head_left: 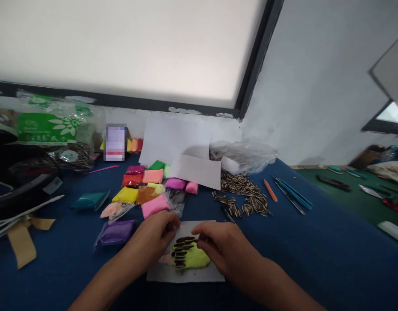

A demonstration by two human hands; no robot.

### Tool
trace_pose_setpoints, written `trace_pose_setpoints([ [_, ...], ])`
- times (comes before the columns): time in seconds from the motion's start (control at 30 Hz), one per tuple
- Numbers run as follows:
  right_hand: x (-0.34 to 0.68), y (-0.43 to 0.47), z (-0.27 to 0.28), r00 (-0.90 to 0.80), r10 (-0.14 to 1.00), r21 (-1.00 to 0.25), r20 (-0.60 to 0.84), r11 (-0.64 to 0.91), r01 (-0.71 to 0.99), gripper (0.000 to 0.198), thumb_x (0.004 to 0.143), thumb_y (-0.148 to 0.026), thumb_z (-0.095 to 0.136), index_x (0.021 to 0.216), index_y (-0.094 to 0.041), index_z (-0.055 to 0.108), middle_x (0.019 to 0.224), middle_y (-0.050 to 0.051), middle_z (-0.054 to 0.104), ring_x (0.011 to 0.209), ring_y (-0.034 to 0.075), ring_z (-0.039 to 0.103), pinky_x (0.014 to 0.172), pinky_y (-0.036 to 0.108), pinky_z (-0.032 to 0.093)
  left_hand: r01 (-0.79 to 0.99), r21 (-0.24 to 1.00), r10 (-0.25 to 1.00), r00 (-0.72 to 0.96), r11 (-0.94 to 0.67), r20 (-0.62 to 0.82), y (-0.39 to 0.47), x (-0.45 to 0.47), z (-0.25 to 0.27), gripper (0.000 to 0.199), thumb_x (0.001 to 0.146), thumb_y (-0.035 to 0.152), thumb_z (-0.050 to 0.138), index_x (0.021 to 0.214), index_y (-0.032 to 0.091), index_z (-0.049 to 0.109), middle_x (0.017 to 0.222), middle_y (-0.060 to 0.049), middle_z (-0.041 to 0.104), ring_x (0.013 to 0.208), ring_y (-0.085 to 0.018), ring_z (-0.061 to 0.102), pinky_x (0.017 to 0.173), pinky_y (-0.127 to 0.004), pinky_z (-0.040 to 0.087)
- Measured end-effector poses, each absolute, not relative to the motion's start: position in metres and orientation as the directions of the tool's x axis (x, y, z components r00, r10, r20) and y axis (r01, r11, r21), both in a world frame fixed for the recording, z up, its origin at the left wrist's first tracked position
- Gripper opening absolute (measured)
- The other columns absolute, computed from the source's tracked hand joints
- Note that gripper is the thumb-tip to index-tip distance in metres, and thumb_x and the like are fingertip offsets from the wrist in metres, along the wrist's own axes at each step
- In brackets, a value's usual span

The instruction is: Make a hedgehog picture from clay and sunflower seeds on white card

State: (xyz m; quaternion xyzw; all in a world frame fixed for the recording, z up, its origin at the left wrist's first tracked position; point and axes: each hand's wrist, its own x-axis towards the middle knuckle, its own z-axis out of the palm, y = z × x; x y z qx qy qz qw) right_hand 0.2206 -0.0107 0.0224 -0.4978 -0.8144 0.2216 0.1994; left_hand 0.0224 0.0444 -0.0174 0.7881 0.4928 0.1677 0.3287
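A dark blue tabletop [315,255] carries a loose heap of striped sunflower seeds [256,199], with a short orange stick [270,190] just beside it. A white rectangular paper sheet [214,276], a glossy purple plastic packet [116,233] and a flat teal packet [89,201] also lie on it.

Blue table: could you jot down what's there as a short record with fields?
Paper: white, under yellow clay
On the clay: rows of dark seeds
Left hand: at the paper's left side
Right hand: at the clay's right side; grip unclear
Seed pile: beyond the right hand
Packets: several colours, beyond and left of the left hand
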Motion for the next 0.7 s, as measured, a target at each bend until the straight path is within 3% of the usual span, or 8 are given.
trace_pose_setpoints([
  [0.13, 0.219, -0.011, 0.027, -0.424, 0.905, -0.488, 0.032, 0.384, 0.784, 0.011, 0.087, -0.013, 0.061, 0.082, -0.018, 0.069, 0.080, 0.001, 0.067, 0.071, 0.014, 0.062, 0.063, 0.023, 0.042, 0.667, 0.683, 0.880, 0.469, -0.296, -0.077, 0.045, 0.022, -0.015, 0.015, 0.076, 0.014, 0.047, 0.083, 0.019, 0.059, 0.078, -0.002, 0.062, 0.074, -0.019, 0.056, 0.063, -0.028, 0.039],
  [0.23, 0.217, -0.012, 0.027, -0.428, 0.903, -0.438, 0.031, 0.397, 0.806, 0.012, 0.089, -0.015, 0.060, 0.083, -0.018, 0.069, 0.084, 0.003, 0.065, 0.074, 0.014, 0.061, 0.064, 0.023, 0.041, 0.669, 0.687, 0.875, 0.474, -0.285, -0.099, 0.045, 0.022, -0.013, 0.015, 0.076, 0.014, 0.047, 0.084, 0.019, 0.059, 0.077, -0.002, 0.062, 0.072, -0.019, 0.056, 0.062, -0.028, 0.038],
  [0.7, 0.210, -0.015, 0.013, -0.417, 0.909, -0.420, -0.009, 0.375, 0.827, 0.015, 0.092, -0.014, 0.054, 0.083, -0.017, 0.067, 0.083, 0.002, 0.065, 0.074, 0.014, 0.061, 0.065, 0.023, 0.041, 0.662, 0.694, 0.882, 0.464, -0.283, -0.083, 0.045, 0.021, -0.017, 0.019, 0.074, 0.010, 0.049, 0.087, 0.018, 0.061, 0.078, -0.001, 0.061, 0.073, -0.018, 0.056, 0.065, -0.027, 0.039],
])
